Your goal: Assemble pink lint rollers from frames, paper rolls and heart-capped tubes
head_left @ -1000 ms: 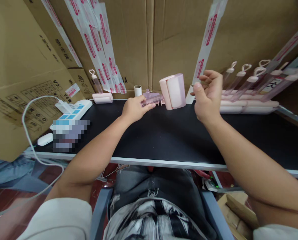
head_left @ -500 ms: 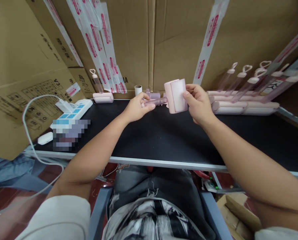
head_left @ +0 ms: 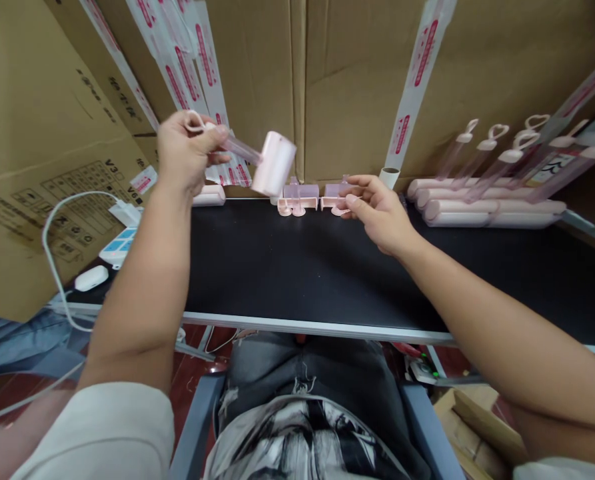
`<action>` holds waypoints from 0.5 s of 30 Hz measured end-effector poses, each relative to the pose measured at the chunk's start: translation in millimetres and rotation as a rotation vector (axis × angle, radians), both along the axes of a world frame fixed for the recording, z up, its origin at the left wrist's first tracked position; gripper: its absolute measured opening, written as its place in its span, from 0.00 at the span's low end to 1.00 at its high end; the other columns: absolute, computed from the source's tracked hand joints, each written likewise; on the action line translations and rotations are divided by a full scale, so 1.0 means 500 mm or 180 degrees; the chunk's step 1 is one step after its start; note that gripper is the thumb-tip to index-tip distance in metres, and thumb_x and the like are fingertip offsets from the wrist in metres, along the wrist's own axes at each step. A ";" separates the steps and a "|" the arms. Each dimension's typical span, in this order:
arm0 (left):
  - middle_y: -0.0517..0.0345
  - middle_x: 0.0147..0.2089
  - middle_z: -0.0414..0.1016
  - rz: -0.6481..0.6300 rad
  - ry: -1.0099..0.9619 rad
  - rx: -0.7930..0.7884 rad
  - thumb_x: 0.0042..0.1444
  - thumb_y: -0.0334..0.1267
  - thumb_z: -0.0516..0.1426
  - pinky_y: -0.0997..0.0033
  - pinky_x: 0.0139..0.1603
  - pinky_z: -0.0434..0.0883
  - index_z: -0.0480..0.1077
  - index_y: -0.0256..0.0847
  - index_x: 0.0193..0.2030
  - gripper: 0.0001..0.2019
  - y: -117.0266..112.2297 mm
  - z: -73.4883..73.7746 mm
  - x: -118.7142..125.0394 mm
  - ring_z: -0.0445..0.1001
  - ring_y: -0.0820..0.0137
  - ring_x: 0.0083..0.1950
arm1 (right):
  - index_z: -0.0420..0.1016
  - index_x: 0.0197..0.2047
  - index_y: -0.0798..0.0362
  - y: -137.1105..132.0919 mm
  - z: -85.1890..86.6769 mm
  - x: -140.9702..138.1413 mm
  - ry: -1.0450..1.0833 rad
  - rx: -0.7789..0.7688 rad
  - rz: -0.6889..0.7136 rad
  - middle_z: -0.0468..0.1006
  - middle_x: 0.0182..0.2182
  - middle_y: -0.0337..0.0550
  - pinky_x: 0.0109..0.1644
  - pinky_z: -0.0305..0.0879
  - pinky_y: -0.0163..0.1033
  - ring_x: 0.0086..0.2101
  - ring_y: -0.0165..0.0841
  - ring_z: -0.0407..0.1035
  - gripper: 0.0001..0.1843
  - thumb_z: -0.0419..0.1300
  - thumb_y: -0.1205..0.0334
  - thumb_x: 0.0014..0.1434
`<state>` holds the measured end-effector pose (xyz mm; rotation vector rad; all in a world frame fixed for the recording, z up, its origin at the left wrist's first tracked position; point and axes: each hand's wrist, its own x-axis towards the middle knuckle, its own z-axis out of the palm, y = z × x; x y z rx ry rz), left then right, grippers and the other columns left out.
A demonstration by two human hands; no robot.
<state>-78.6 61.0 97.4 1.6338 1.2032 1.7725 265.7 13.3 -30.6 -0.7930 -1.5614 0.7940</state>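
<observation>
My left hand (head_left: pixel 190 150) is raised at the left, closed around the clear handle of a pink lint roller (head_left: pixel 274 163). The handle's loop shows above my fingers, and the roller's cover hangs over the back of the table. My right hand (head_left: pixel 377 210) is low at the table's back edge, its thumb and fingers on the end of an opened lint roller (head_left: pixel 333 192). That piece has a purple half and a pink half; my fingers hide part of it. Another opened lint roller (head_left: pixel 297 200) sits just to its left.
Several finished-looking lint rollers (head_left: pixel 487 212) stand grouped at the right, handles up. A white paper tube (head_left: pixel 390 176) is behind my right hand. Another pink roller (head_left: pixel 210 195) is beyond my left wrist. A power strip (head_left: pixel 118 247) and white case (head_left: pixel 91 278) lie at the left.
My left hand has carried the lint roller up and to the left. My right hand has let go of its cover and moved down to the opened lint roller on the table.
</observation>
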 end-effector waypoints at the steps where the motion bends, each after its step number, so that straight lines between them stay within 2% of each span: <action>1: 0.69 0.34 0.74 0.0057 0.0098 0.0058 0.59 0.33 0.74 0.68 0.38 0.85 0.67 0.41 0.40 0.18 0.003 0.017 -0.016 0.76 0.78 0.35 | 0.73 0.59 0.40 0.000 0.000 0.000 -0.0006 0.0011 0.0003 0.81 0.50 0.43 0.49 0.83 0.50 0.45 0.39 0.78 0.26 0.72 0.41 0.63; 4: 0.74 0.36 0.73 0.0413 0.0335 0.0170 0.63 0.26 0.70 0.66 0.47 0.87 0.65 0.41 0.51 0.20 0.015 0.058 -0.053 0.76 0.82 0.37 | 0.73 0.59 0.40 -0.001 0.000 -0.001 -0.0030 0.0025 0.0012 0.80 0.50 0.44 0.48 0.84 0.50 0.46 0.40 0.78 0.26 0.71 0.42 0.64; 7: 0.78 0.34 0.70 0.0705 0.0379 0.0054 0.67 0.17 0.62 0.65 0.49 0.86 0.59 0.42 0.58 0.23 0.046 0.076 -0.068 0.75 0.85 0.37 | 0.72 0.60 0.40 -0.004 0.000 -0.005 -0.0028 0.0016 0.0066 0.80 0.50 0.44 0.49 0.83 0.51 0.47 0.41 0.78 0.26 0.72 0.42 0.64; 11: 0.75 0.36 0.71 0.0718 0.0245 -0.0269 0.66 0.12 0.58 0.67 0.48 0.85 0.59 0.42 0.59 0.25 0.116 0.058 -0.064 0.72 0.85 0.35 | 0.72 0.59 0.41 -0.006 -0.002 -0.008 -0.0005 -0.0007 0.0132 0.81 0.50 0.45 0.51 0.83 0.52 0.47 0.41 0.78 0.28 0.73 0.42 0.62; 15: 0.72 0.33 0.67 0.0595 0.0200 -0.0422 0.61 0.09 0.61 0.52 0.55 0.84 0.60 0.38 0.54 0.25 0.198 0.014 -0.062 0.69 0.82 0.36 | 0.73 0.59 0.41 -0.005 -0.007 -0.007 -0.0088 -0.0038 0.0134 0.81 0.51 0.45 0.53 0.82 0.54 0.47 0.41 0.78 0.29 0.73 0.39 0.61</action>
